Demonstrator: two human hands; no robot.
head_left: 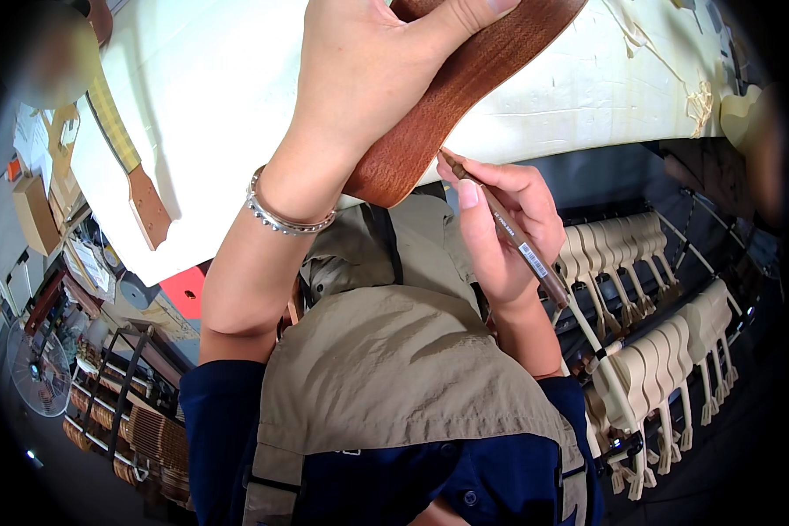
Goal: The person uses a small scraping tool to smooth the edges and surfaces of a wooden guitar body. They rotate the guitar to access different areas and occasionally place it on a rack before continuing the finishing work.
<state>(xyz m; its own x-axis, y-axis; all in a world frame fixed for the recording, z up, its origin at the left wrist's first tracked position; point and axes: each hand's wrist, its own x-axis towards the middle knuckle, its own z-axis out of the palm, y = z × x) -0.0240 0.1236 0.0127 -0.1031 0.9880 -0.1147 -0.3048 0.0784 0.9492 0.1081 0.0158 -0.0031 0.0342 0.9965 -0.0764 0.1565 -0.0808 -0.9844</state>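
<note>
A curved, glossy red-brown wooden instrument body (412, 145) rests at the near edge of the white-covered table, its rounded end toward me. My left hand (368, 66) grips it from above, the thumb lying across the wood; the other fingertips are out of sight or cut off by the top edge. In my right hand (513, 219) is a brown marker pen (510, 226), pinched between thumb and fingers. Its tip meets the right-hand edge of the wood, close to the rounded end.
An instrument neck (149, 209) with a yellow-taped fingerboard lies on the white table cover (210, 96) at left. Racks (618, 386) of pale, wavy-sided instruments stand at right. A fan (39, 368) and a rack of brown wooden pieces (153, 438) are at lower left.
</note>
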